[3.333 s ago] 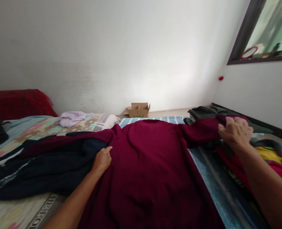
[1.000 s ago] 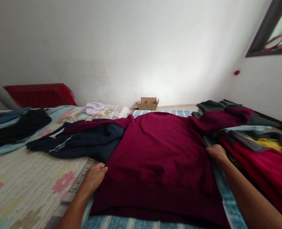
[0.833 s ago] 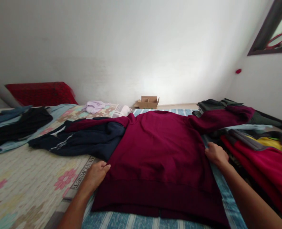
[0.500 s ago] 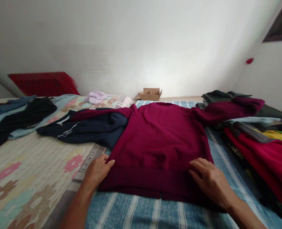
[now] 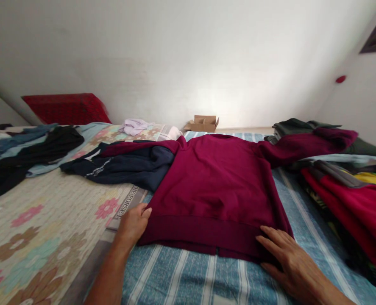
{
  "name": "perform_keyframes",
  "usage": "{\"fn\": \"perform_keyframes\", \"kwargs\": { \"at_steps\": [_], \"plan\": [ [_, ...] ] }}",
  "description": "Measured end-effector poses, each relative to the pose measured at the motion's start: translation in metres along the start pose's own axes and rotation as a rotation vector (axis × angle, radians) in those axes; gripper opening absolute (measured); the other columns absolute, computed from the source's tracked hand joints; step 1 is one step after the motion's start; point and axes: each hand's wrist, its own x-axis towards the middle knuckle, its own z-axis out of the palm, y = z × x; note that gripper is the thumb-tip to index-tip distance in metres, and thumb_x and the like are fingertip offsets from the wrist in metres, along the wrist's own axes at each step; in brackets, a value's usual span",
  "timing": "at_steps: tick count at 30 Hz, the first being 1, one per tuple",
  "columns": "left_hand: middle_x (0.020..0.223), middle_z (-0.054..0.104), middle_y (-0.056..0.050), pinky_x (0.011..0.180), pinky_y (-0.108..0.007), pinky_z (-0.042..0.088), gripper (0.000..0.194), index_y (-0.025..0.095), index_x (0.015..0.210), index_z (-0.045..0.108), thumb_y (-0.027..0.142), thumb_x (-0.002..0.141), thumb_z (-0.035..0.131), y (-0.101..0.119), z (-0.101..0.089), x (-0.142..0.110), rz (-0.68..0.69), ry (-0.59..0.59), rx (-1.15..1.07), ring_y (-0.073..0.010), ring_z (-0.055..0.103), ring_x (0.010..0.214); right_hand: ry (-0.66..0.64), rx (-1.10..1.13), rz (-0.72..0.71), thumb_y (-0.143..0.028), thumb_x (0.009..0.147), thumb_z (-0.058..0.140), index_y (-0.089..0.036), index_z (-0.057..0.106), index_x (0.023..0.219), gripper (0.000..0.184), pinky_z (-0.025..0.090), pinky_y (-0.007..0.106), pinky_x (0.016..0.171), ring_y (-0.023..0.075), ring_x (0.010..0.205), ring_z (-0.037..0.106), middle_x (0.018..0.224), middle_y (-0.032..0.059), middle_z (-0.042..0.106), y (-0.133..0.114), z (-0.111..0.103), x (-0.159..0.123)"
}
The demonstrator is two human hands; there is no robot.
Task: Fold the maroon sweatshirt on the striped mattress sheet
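A maroon sweater [image 5: 219, 182] lies spread flat on a blue striped sheet [image 5: 194, 279]. Its sleeves stretch out to both sides. My left hand [image 5: 132, 224] rests at the left corner of the sweater's hem, fingers curled against the cloth edge. My right hand [image 5: 289, 262] lies flat with fingers stretched out on the hem's right corner. The sweater's left sleeve lies over a dark navy garment [image 5: 127, 167], and the right sleeve [image 5: 305, 144] rests on a pile of clothes.
A red and grey clothes pile [image 5: 349, 195] sits at the right. Dark and blue clothes [image 5: 25, 148] lie at the left on a floral cover [image 5: 41, 228]. A red pillow [image 5: 67, 108], a lilac cloth [image 5: 135, 126] and a cardboard box [image 5: 203, 123] are at the back.
My right hand left the far sleeve, slid down the sweater's right side and now lies on the hem corner. My left hand moved from mid-body down to the hem.
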Motion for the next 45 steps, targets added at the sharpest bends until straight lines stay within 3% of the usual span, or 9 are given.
{"fn": "perform_keyframes", "kwargs": {
  "at_steps": [3, 8, 13, 17, 22, 29, 36, 40, 45],
  "plan": [
    [0.101, 0.063, -0.013, 0.084, -0.034, 0.043, 0.025, 0.014, 0.102, 0.057, 0.021, 0.082, 0.043, 0.014, 0.002, -0.011, 0.063, 0.137, 0.187, -0.0265, 0.057, 0.098, 0.048, 0.006, -0.032, -0.029, 0.077, 0.058, -0.023, 0.06, 0.119, 0.042, 0.052, 0.046, 0.087, 0.0288, 0.107, 0.059, 0.123, 0.0122, 0.059, 0.002, -0.001, 0.001],
    [0.118, 0.056, -0.014, 0.097, -0.039, 0.04, 0.027, 0.015, 0.107, 0.056, 0.023, 0.082, 0.048, 0.036, 0.014, -0.037, 0.438, 0.316, 0.097, -0.0269, 0.049, 0.111, 0.156, -0.035, -0.095, -0.013, 0.072, 0.047, -0.02, 0.063, 0.112, 0.044, 0.053, 0.045, 0.084, 0.028, 0.102, 0.062, 0.116, 0.0124, 0.063, 0.003, 0.002, 0.003],
    [0.122, 0.055, -0.009, 0.095, -0.041, 0.044, 0.035, 0.02, 0.108, 0.057, 0.02, 0.073, 0.059, 0.052, 0.029, -0.06, 0.766, 0.086, 0.02, -0.0259, 0.049, 0.112, 0.206, -0.026, -0.072, -0.012, 0.081, 0.041, -0.021, 0.068, 0.099, 0.034, 0.051, 0.042, 0.087, 0.0246, 0.099, 0.063, 0.108, 0.01, 0.067, 0.005, 0.004, 0.001],
    [0.117, 0.058, -0.01, 0.09, -0.042, 0.047, 0.029, 0.018, 0.1, 0.06, 0.013, 0.072, 0.057, 0.059, 0.033, -0.065, 0.81, -0.009, 0.109, -0.0261, 0.052, 0.106, 0.186, -0.022, -0.084, -0.013, 0.084, 0.04, -0.022, 0.068, 0.1, 0.033, 0.052, 0.042, 0.086, 0.024, 0.099, 0.064, 0.108, 0.009, 0.067, 0.006, 0.0, 0.0],
    [0.106, 0.062, -0.012, 0.086, -0.041, 0.049, 0.023, 0.016, 0.079, 0.06, 0.006, 0.08, 0.039, 0.059, 0.038, -0.063, 0.911, 0.079, 0.176, -0.0241, 0.056, 0.097, 0.165, -0.012, -0.101, -0.008, 0.083, 0.038, -0.022, 0.066, 0.103, 0.037, 0.052, 0.043, 0.086, 0.0242, 0.102, 0.063, 0.109, 0.0084, 0.067, 0.006, -0.003, -0.001],
    [0.112, 0.063, -0.011, 0.096, -0.041, 0.045, 0.034, 0.018, 0.088, 0.059, -0.001, 0.07, 0.038, 0.042, 0.041, -0.068, 1.023, 0.081, 0.134, -0.023, 0.055, 0.109, 0.06, 0.091, -0.131, -0.007, 0.079, 0.044, -0.025, 0.062, 0.111, 0.041, 0.047, 0.039, 0.094, 0.0221, 0.108, 0.059, 0.116, 0.0061, 0.064, 0.01, -0.003, -0.009],
    [0.111, 0.065, -0.006, 0.093, -0.038, 0.049, 0.011, 0.024, 0.087, 0.061, 0.026, 0.078, 0.055, 0.045, 0.034, -0.056, 0.986, 0.096, 0.075, -0.0241, 0.06, 0.104, 0.015, 0.129, -0.079, -0.034, 0.083, 0.057, -0.025, 0.064, 0.102, 0.022, 0.051, 0.032, 0.085, 0.0218, 0.1, 0.062, 0.111, 0.0062, 0.065, -0.003, -0.036, 0.011],
    [0.111, 0.065, -0.006, 0.088, -0.031, 0.052, 0.015, 0.025, 0.091, 0.062, 0.035, 0.081, 0.056, 0.07, 0.026, -0.039, 0.984, 0.154, -0.006, -0.022, 0.061, 0.103, 0.071, 0.214, 0.171, -0.042, 0.09, 0.045, -0.022, 0.064, 0.099, 0.029, 0.048, 0.029, 0.083, 0.0189, 0.097, 0.061, 0.105, 0.0064, 0.065, 0.011, -0.041, 0.037],
    [0.115, 0.064, -0.008, 0.093, -0.035, 0.05, 0.016, 0.022, 0.093, 0.062, 0.026, 0.085, 0.048, 0.121, 0.032, -0.023, 1.063, 0.126, -0.017, -0.0216, 0.059, 0.108, -0.008, 0.148, 0.838, -0.036, 0.091, 0.037, -0.022, 0.065, 0.092, 0.03, 0.045, 0.031, 0.075, 0.0212, 0.086, 0.063, 0.09, 0.0058, 0.068, 0.064, -0.027, 0.093]
  ]
}}
